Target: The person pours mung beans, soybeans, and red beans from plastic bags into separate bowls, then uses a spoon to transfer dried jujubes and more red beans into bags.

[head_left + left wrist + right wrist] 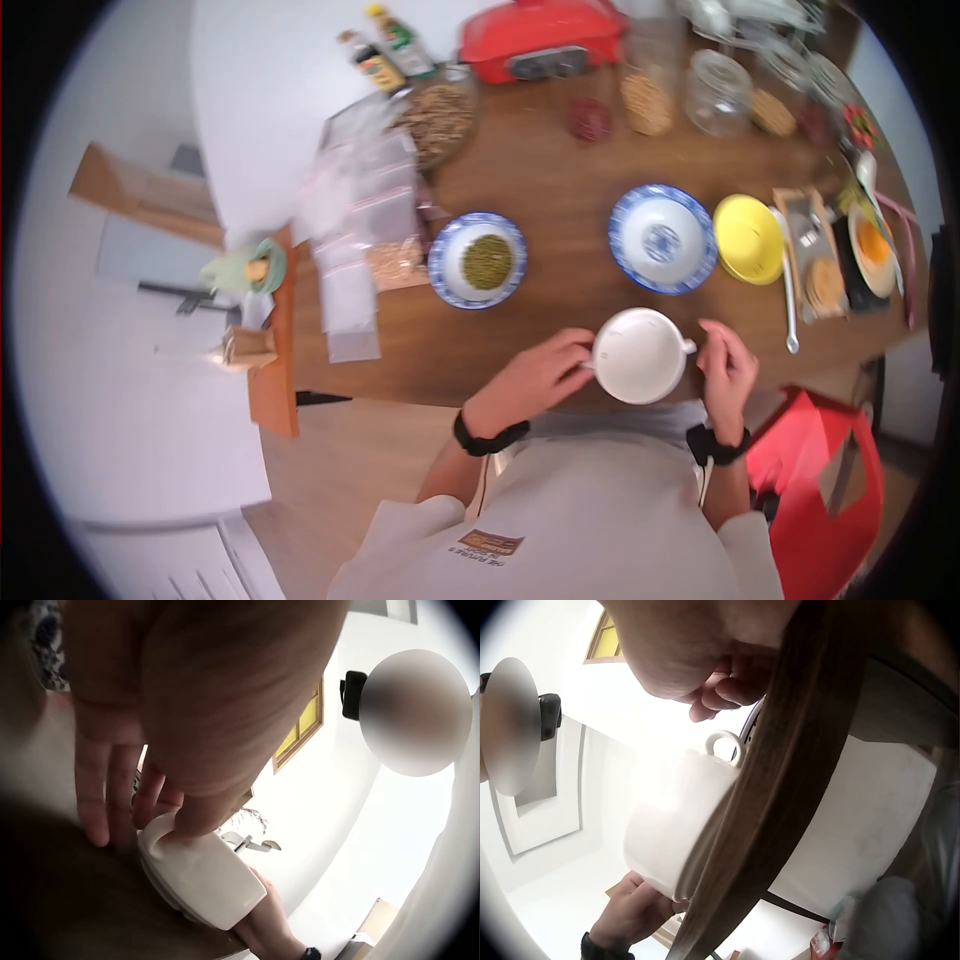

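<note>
A white two-handled soup bowl [640, 356] sits at the table's front edge, before the person. My left hand [535, 380] is at its left handle, with thumb and index finger pinching it; the other fingers extend beside it in the left wrist view. My right hand [728, 370] is just beside the right handle, fingers loosely curled and holding nothing. In the right wrist view a gap shows between those fingers [712, 697] and the bowl's ring handle [739, 754]. Beyond stand a blue-and-white bowl [663, 240] and another with green beans [488, 262].
A yellow bowl [749, 240], a white spoon [790, 310] and a tray [808, 250] lie to the right. Plastic bags [350, 300] cover the left side. Along the back are glass jars [718, 95], a red appliance [540, 35] and bottles [375, 65]. A red bag [800, 500] hangs below right.
</note>
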### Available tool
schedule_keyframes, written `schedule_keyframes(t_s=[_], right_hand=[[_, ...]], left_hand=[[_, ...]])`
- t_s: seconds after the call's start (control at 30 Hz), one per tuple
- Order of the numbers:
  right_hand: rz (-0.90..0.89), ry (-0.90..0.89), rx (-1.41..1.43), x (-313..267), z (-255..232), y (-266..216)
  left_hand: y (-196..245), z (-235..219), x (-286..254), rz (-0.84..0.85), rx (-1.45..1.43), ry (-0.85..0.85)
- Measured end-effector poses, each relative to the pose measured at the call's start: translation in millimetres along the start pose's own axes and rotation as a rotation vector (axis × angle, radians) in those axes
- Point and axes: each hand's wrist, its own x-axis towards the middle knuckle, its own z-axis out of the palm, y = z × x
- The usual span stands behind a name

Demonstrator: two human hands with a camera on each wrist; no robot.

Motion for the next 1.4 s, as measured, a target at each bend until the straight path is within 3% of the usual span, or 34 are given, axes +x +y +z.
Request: schedule_keyframes(t_s=[0.17, 0.23, 0.3, 0.37, 0.43, 0.5, 0.57, 0.7, 0.8, 0.97, 1.03, 1.13, 1.3, 1.4], right_hand=[[0.043, 0.02, 0.02, -2, -6, 13], [0.036, 0.029, 0.046, -1, -6, 11], [0.037, 0.049, 0.063, 1, -5, 11], [0.076, 0.057, 0.078, 0, -6, 13], [0.066, 0.051, 0.085, -1, -7, 12], [0.052, 0.053, 0.094, 0, -6, 12], [0.065, 0.057, 0.083, 0, -6, 12], [0.059, 0.07, 0.082, 0, -4, 7], [0.027, 0.039, 0.105, 0, -5, 4], [-0.011, 0.04, 0.099, 3, -5, -6], [-0.018, 0.046, 0.11, 3, -5, -6], [0.026, 0.062, 0.12, 2, -7, -4], [0.009, 0.064, 0.144, 2, -7, -12], [-0.049, 0.043, 0.112, -1, -7, -26]], left_hand=[[9, -46, -3, -0.057, 0.087, 0.047], [-3, -82, -6, -0.034, 0.228, 0.203], [-24, -119, -8, -0.011, 0.339, 0.389], [-41, -156, -7, -0.205, 0.361, 0.526], [-82, -197, -8, -0.244, 0.663, 0.574], [-111, -227, -3, -0.157, 0.767, 0.631], [-132, -240, -3, -0.187, 0.766, 0.59], [-125, -244, -3, -0.265, 0.848, 0.49], [-135, -249, -17, -0.268, 0.915, 0.513], [-62, -229, -45, -0.32, 1.081, 0.547], [-45, -223, -60, -0.242, 1.094, 0.559], [-9, -205, -73, -0.517, 0.667, 0.546], [-7, -189, -112, -0.506, 0.345, 0.504], [-3, -170, -126, -0.492, 0.059, 0.569]])
